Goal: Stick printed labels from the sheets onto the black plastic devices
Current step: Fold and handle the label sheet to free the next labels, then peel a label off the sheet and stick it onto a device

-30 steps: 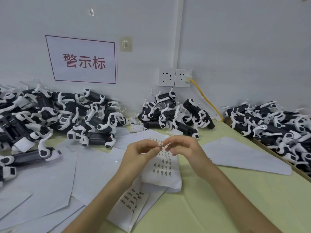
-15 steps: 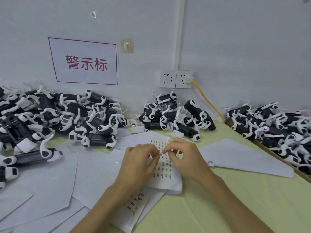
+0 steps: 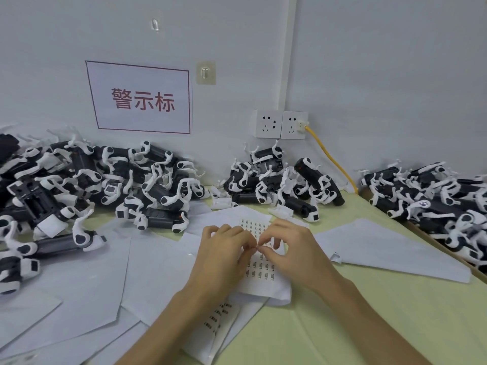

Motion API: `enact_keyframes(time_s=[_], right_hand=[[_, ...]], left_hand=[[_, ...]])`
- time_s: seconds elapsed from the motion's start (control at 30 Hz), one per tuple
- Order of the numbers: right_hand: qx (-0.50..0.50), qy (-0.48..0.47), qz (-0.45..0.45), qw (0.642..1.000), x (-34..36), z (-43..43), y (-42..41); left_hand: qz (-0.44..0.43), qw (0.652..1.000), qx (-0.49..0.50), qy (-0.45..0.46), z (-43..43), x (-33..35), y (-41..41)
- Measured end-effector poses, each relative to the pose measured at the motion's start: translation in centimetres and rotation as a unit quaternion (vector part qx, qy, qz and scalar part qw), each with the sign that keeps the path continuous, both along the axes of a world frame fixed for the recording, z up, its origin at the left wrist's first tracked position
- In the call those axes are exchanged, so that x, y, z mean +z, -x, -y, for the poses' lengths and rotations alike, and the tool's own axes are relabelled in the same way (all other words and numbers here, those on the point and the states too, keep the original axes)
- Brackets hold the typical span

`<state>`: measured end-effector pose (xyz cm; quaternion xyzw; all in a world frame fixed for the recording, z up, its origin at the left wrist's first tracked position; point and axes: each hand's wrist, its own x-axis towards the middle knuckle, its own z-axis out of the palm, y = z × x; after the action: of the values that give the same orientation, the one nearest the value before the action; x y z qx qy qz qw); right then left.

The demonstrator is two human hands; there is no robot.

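Now that left hand [image 3: 224, 256] and right hand [image 3: 292, 255] have been lowered to the label sheet [image 3: 263, 287], a tiny label [image 3: 257, 248] is pinched between them: peeling, not sticking, is judged.

Print on the label sheet [image 3: 259, 270] is unreadably small; the left hand [image 3: 224, 256] covers part.

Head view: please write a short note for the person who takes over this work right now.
Hands: left grip and right grip meet fingertip to fingertip above the label sheet, pinching what seems one small label.
Things: black devices in piles at the wall; a second sheet under the left forearm.
Done: cannot tell which devices are labelled.
Left: take a device, stick the label on, repeat.
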<state>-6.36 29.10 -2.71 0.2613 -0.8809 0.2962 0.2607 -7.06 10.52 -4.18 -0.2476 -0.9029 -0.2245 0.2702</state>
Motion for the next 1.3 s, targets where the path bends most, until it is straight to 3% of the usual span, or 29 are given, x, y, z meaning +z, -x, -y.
enact_keyframes(time_s=[0.17,0.3,0.43,0.53,0.6,0.73,0.87,0.93,1.03,1.13,1.23,1.3], right_hand=[[-0.004,-0.013,0.013,1.0,-0.3,0.3,0.1],[-0.01,0.021,0.024,0.999,-0.4,0.0,0.2],[-0.018,0.063,0.035,0.997,-0.4,-0.3,0.5],[-0.014,0.074,0.041,0.996,-0.4,-0.2,0.5],[-0.01,0.076,0.044,0.996,-0.4,-0.2,0.5],[-0.013,0.089,0.064,0.994,-0.3,-0.2,0.4],[0.009,0.174,0.113,0.978,0.0,-0.1,0.3],[0.05,0.258,0.165,0.951,0.5,-0.1,0.3],[0.11,0.377,0.294,0.871,1.3,-0.2,0.1],[0.149,0.419,0.392,0.805,1.6,-0.1,0.0],[0.171,0.454,0.408,0.774,1.3,-0.2,0.3],[0.156,0.486,0.39,0.766,1.3,-0.3,0.3]], left_hand=[[-0.001,1.0,0.031,-0.002,0.2,0.2,0.1],[0.05,0.981,0.095,-0.162,1.4,0.1,1.1],[0.146,0.886,0.123,-0.423,4.0,0.5,2.8],[0.242,0.824,0.091,-0.504,5.4,-0.2,4.4],[0.256,0.831,0.078,-0.488,5.9,-0.7,5.1],[0.167,0.844,0.088,-0.502,6.0,-1.0,5.2],[0.092,0.847,0.019,-0.523,5.0,1.0,3.6],[0.087,0.833,-0.041,-0.545,4.2,2.2,2.5],[0.133,0.813,-0.163,-0.542,3.0,3.1,0.9],[0.198,0.807,-0.27,-0.487,1.7,3.2,-0.1],[0.238,0.824,-0.302,-0.415,0.7,2.6,-0.6],[0.247,0.856,-0.286,-0.353,0.1,2.0,-0.7]])
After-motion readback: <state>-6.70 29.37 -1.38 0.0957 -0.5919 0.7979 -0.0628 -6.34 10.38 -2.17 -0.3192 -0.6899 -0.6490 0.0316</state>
